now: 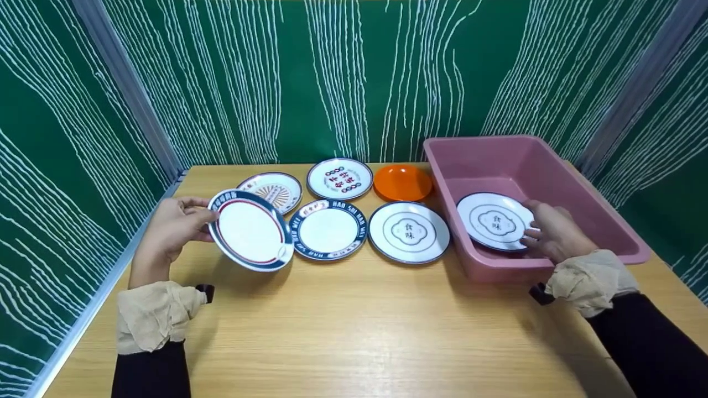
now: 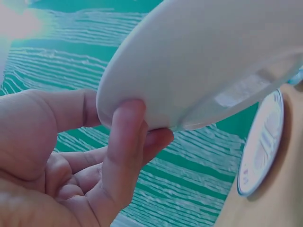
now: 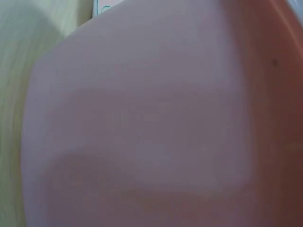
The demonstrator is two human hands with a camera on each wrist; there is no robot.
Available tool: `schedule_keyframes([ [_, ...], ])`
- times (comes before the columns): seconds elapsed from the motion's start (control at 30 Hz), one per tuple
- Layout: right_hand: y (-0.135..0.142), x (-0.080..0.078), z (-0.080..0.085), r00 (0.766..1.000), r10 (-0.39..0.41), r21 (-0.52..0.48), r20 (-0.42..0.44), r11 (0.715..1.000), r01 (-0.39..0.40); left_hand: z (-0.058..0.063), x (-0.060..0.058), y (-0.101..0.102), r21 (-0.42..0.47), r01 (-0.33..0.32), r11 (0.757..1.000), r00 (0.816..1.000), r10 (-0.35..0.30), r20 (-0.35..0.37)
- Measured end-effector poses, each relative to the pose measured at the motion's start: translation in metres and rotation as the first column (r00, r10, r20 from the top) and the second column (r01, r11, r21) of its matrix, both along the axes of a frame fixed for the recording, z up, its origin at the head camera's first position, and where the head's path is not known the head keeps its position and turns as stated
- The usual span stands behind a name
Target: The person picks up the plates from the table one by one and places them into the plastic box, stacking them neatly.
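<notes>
In the head view my left hand (image 1: pixel 180 226) pinches the left rim of a white plate (image 1: pixel 249 229) with a dark blue border and a red ring. That plate is tilted above the table; the left wrist view shows fingers (image 2: pixel 125 132) against its pale underside. My right hand (image 1: pixel 556 229) is inside the pink plastic basin (image 1: pixel 487 157), gripping the right rim of a white plate (image 1: pixel 492 218) with dark characters in a grey scalloped outline. Where that plate's far underside rests is hidden. The right wrist view shows mostly the basin's outer wall (image 3: pixel 142 123).
Left of the basin on the wooden table (image 1: pixel 354 331) lie a matching character plate (image 1: pixel 409 232), a blue-bordered plate (image 1: pixel 329 229), an orange plate (image 1: pixel 402 183), a red-patterned plate (image 1: pixel 340 178) and a sunburst plate (image 1: pixel 276 190). Green walls (image 1: pixel 376 83) with white lines enclose the table.
</notes>
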State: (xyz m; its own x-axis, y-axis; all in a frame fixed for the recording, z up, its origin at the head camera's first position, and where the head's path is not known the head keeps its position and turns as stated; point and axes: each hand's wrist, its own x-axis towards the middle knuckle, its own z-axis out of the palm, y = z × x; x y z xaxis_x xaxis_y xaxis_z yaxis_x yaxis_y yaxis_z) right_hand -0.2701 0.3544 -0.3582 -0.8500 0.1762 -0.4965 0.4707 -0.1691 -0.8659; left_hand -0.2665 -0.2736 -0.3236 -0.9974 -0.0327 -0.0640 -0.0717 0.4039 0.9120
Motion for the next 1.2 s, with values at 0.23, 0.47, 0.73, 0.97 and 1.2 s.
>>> schedule_keyframes([
  [0.23, -0.003, -0.004, -0.003, 0.985, 0.078, 0.032, -0.153, 0.997, -0.074, 0.011, 0.006, 0.017, 0.102, -0.045, 0.994, 0.997, 0.051, -0.060],
  [0.47, -0.004, 0.000, 0.001, 0.960, 0.053, -0.107, -0.274, 0.991, -0.085, 0.015, 0.006, 0.035, 0.234, -0.124, 0.964, 0.984, 0.150, -0.094],
  [0.73, -0.013, 0.002, 0.010, 0.931, 0.053, -0.184, -0.362, 0.975, -0.127, 0.018, 0.009, 0.057, 0.464, -0.188, 0.866, 0.968, 0.243, -0.061],
  [0.97, -0.039, 0.001, 0.019, 0.917, 0.051, -0.192, -0.395, 0.972, -0.136, 0.018, 0.011, 0.074, 0.584, -0.168, 0.794, 0.977, 0.214, -0.010],
  [1.2, -0.065, -0.002, 0.030, 0.900, 0.104, -0.182, -0.423, 0.963, -0.197, 0.016, 0.014, 0.090, 0.659, -0.158, 0.735, 0.983, 0.182, 0.032],
])
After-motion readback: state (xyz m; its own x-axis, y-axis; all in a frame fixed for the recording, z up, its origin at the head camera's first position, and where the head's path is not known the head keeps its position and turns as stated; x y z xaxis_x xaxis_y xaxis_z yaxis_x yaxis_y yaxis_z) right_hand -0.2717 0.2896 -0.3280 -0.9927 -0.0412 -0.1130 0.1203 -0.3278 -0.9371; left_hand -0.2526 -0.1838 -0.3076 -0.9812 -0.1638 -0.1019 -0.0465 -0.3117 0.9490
